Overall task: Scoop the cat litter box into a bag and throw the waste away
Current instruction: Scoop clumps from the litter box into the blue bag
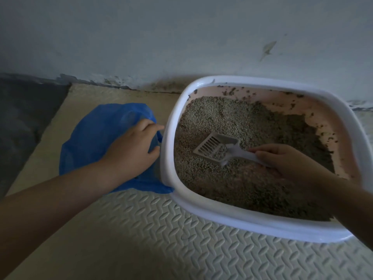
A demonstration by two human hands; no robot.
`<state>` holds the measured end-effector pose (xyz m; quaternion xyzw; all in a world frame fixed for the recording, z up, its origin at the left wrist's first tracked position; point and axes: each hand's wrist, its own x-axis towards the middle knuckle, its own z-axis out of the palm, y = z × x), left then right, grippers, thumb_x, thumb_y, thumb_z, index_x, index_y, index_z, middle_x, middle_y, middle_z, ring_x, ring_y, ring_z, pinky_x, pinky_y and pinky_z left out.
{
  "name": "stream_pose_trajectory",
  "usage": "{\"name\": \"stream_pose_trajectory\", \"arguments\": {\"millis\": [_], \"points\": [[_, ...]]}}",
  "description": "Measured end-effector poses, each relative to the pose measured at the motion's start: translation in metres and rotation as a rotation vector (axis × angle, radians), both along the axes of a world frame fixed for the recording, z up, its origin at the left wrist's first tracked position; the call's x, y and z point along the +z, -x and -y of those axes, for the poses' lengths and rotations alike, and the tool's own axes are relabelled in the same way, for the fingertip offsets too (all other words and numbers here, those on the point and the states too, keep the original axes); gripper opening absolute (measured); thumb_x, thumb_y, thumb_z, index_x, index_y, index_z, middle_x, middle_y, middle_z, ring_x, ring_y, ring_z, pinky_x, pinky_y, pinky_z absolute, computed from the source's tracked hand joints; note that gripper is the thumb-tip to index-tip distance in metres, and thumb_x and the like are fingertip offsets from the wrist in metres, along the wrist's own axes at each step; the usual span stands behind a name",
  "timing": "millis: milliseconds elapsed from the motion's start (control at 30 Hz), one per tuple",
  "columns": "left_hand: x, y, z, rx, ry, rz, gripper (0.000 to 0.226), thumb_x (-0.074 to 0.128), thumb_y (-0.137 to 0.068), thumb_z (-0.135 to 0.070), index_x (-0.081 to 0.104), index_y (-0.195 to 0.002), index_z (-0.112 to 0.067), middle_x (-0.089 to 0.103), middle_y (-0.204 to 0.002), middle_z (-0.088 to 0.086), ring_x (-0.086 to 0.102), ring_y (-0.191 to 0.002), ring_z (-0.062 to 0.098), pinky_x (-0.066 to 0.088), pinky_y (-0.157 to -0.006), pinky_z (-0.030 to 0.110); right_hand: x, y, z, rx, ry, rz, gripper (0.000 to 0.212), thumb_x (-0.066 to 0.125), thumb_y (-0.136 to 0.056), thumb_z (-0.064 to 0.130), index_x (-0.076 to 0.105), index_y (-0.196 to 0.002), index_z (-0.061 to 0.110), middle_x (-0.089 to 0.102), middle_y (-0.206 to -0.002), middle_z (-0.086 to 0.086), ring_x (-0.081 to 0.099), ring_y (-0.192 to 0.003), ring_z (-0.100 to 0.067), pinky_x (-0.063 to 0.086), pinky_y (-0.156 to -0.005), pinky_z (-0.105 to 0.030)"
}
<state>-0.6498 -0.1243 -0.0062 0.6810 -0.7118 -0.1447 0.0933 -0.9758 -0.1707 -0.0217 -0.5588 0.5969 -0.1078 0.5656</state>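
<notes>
Right hand [286, 160] gripped the scoop [212, 147] inside the litter box [167, 158]; left hand [133, 146], nine o'clock, clutched the bag [90, 138].

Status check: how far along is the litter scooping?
Set up: the blue bag lies beside the litter box, the left hand holding its edge. In hand: the right hand grips the scoop, which sits in the litter with some granules in it. Left: lifting scoops into the bag and throwing it away; the bag's contents don't show.
</notes>
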Motion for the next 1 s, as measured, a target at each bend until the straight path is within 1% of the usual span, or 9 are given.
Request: {"name": "stream_pose_trajectory", "arguments": {"millis": [133, 333, 433, 567, 633, 733, 833, 933, 1000], "points": [[-0.004, 0.023, 0.000, -0.104, 0.043, -0.009, 0.045, 0.055, -0.092, -0.025, 0.045, -0.136, -0.023, 0.042, -0.132, -0.010, 0.047, -0.113, 0.009, 0.042, -0.083, 0.024, -0.010, -0.016, -0.006, 0.047, -0.042, -0.049, 0.020, 0.044, -0.100, 0.020, 0.060, -0.108, 0.029, 0.058, -0.072, -0.002, 0.045, -0.051, -0.010, 0.035, -0.050, -0.024], [-0.014, 0.053, 0.000, -0.234, 0.038, 0.022, 0.034, 0.054, -0.093, -0.025, 0.056, -0.127, -0.023, 0.052, -0.117, -0.009, 0.045, -0.112, 0.009, 0.038, -0.085, 0.020, -0.021, -0.041, -0.039, -0.202, -0.009, 0.048, 0.029, 0.039, -0.101, 0.029, 0.046, -0.129, 0.025, 0.058, -0.083, -0.001, 0.051, -0.067, -0.010, 0.039, -0.061, -0.028], [-0.020, 0.078, 0.003, -0.200, -0.185, -0.098, 0.034, 0.045, -0.097, -0.034, 0.054, -0.129, -0.024, 0.057, -0.116, -0.008, 0.051, -0.106, 0.007, 0.045, -0.087, 0.025, -0.014, -0.048, -0.046, -0.231, -0.094, 0.147, 0.034, 0.039, -0.100, 0.024, 0.037, -0.134, 0.029, 0.058, -0.095, -0.002, 0.053, -0.079, -0.014, 0.042, -0.068, -0.028], [-0.032, 0.111, 0.021, 0.010, -0.588, -0.406, 0.040, 0.038, -0.099, -0.042, 0.062, -0.105, -0.010, 0.063, -0.088, 0.018, 0.061, -0.077, 0.029, 0.039, -0.067, 0.031, -0.010, -0.051, -0.049, -0.175, -0.184, 0.308, 0.037, 0.043, -0.096, 0.003, 0.046, -0.118, 0.033, 0.061, -0.096, 0.008, 0.060, -0.080, -0.001, 0.049, -0.064, -0.012], [-0.032, 0.120, 0.027, 0.058, -0.628, -0.460, 0.031, 0.038, -0.099, -0.041, 0.057, -0.093, -0.017, 0.054, -0.084, 0.015, 0.053, -0.071, 0.028, 0.034, -0.066, 0.031, -0.009, -0.048, -0.048, -0.147, -0.173, 0.308, 0.040, 0.043, -0.095, 0.000, 0.051, -0.111, 0.036, 0.064, -0.095, 0.007, 0.065, -0.085, -0.008, 0.054, -0.077, -0.020], [-0.032, 0.126, 0.029, 0.048, -0.604, -0.480, 0.019, 0.044, -0.098, -0.036, 0.054, -0.087, -0.023, 0.057, -0.090, 0.019, 0.050, -0.077, 0.019, 0.034, -0.068, 0.030, -0.013, -0.042, -0.047, -0.131, -0.116, 0.289, 0.044, 0.045, -0.094, 0.000, 0.055, -0.100, 0.043, 0.068, -0.103, -0.005, 0.058, -0.108, -0.038, 0.046, -0.097, -0.046], [-0.032, 0.132, 0.026, 0.091, -0.600, -0.544, 0.018, 0.050, -0.095, -0.036, 0.063, -0.085, -0.029, 0.066, -0.103, 0.019, 0.060, -0.082, 0.025, 0.042, -0.070, 0.032, -0.015, -0.037, -0.048, -0.102, -0.060, 0.285, 0.044, 0.047, -0.093, 0.000, 0.057, -0.099, 0.043, 0.069, -0.105, 0.000, 0.060, -0.108, -0.030, 0.049, -0.094, -0.036], [-0.032, 0.137, 0.023, 0.143, -0.608, -0.608, 0.025, 0.057, -0.091, -0.040, 0.070, -0.094, -0.018, 0.069, -0.097, 0.017, 0.066, -0.091, 0.034, 0.052, -0.083, 0.049, -0.019, -0.034, -0.050, -0.066, -0.014, 0.208, 0.043, 0.050, -0.092, 0.004, 0.057, -0.122, 0.034, 0.068, -0.109, 0.002, 0.062, -0.105, -0.023, 0.048, -0.098, -0.043], [-0.032, 0.140, 0.021, 0.163, -0.613, -0.618, 0.025, 0.061, -0.089, -0.036, 0.070, -0.093, -0.013, 0.069, -0.092, 0.015, 0.066, -0.089, 0.032, 0.053, -0.085, 0.049, -0.020, -0.032, -0.051, -0.037, 0.015, 0.155, 0.044, 0.051, -0.093, 0.007, 0.052, -0.132, 0.028, 0.065, -0.115, 0.002, 0.062, -0.105, -0.020, 0.048, -0.098, -0.042]]}}
